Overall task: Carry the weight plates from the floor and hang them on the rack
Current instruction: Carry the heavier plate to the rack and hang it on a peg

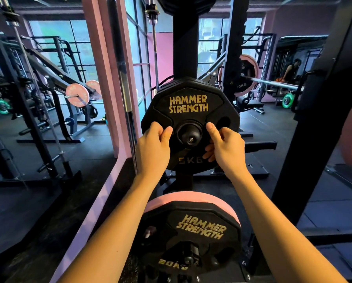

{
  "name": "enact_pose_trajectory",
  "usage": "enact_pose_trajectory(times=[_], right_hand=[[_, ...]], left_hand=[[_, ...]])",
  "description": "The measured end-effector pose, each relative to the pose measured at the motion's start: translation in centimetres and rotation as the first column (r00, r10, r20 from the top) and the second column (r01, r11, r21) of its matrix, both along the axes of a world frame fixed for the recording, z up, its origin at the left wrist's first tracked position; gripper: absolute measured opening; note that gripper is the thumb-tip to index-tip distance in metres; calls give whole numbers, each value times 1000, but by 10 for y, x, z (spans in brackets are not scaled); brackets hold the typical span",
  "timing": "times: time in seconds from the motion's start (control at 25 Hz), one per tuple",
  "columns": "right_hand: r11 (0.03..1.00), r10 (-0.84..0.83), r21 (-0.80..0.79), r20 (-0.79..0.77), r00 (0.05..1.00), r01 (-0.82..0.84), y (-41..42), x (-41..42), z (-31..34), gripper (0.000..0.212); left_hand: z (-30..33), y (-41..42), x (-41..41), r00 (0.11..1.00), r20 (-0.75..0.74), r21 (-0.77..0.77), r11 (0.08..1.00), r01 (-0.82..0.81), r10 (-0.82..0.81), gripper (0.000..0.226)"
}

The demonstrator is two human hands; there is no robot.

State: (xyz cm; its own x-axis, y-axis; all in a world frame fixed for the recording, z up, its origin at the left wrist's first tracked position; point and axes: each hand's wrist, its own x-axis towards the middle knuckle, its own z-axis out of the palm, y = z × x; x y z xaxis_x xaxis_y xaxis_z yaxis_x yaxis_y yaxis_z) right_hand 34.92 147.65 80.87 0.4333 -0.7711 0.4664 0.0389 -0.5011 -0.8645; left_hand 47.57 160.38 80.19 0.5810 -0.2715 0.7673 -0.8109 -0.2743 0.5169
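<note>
Both my hands grip the black twelve-sided rubber weight plate point(189, 123) marked HAMMER STRENGTH, seated on the rack's black peg point(190, 137).

Nearest me, low in view, I see a second black plate marked 20KG point(191, 237) hung in front of a thick pink disc point(191, 198); its lower edge is cut off by the frame. Above it, my left hand point(152, 148) curls into the plate's left grip slot, fingertips hidden inside; my right hand point(224, 148) hooks the right slot, thumb up, fingers partly behind the rim. The plate's weight mark reads "KG", its first digit half covered. More black plates stack behind it, count unclear, on the black steel upright point(186, 41). Far right, a loaded barbell point(273, 82) and a blurred person point(292, 70).
</note>
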Motion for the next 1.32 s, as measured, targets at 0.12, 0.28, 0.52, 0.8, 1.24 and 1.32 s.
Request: enact_pose_trajectory(times=[0.12,0.28,0.52,0.8,1.24,1.32], right_hand=[[1000,-15,0,3,1000,15,-10,12,1,45],[999,-36,6,-11,999,36,-24,28,-2,44],[994,76,87,-102,992,-67,-16,13,16,43],[973,125,-198,37,991,-115,2,5,165,42],[879,-110,-470,-41,993,78,-9,28,332,31],[877,-142,-470,-46,989,104,-17,38,336,34]], left_hand=[[4,-13,6,998,-36,9,998,-60,60,26],[6,-30,17,989,-22,7,989,-146,146,22],[18,-18,15,993,-107,151,988,-37,54,30],[160,3,12,998,59,64,997,31,-35,32],[338,-19,15,962,244,89,985,-150,124,14],[342,-28,23,955,273,119,980,-158,120,23]])
